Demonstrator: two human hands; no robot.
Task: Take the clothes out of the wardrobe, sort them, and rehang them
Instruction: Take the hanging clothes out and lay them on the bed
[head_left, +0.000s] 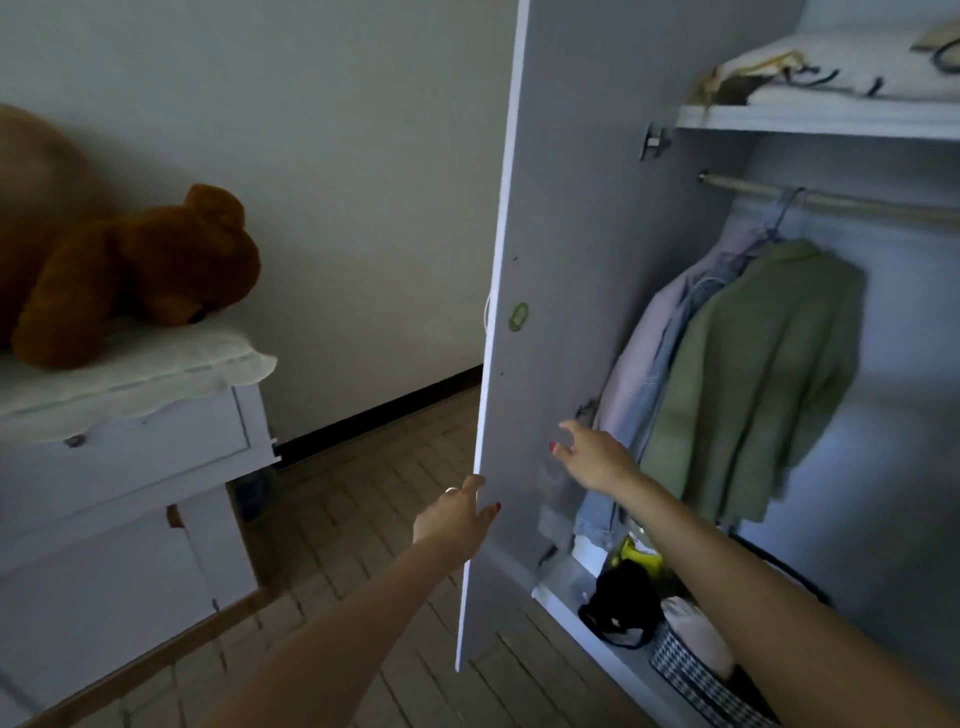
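Note:
The white wardrobe stands open on the right, its door (561, 260) swung out toward me. My left hand (457, 517) grips the door's outer edge low down. My right hand (592, 457) is spread open against the door's inner face, holding nothing. Inside, a rail (831, 200) carries a green jacket (753, 374), a light blue denim garment (649, 384) and a pale lilac garment (631, 364) on hangers, close together at the rail's left end.
A shelf (810, 117) above the rail holds folded bedding. A black bag (623, 597), a yellow item and a checked basket (696, 680) sit on the wardrobe floor. At left, a white dresser (130, 467) carries a brown teddy bear (140, 275). The floor is wooden.

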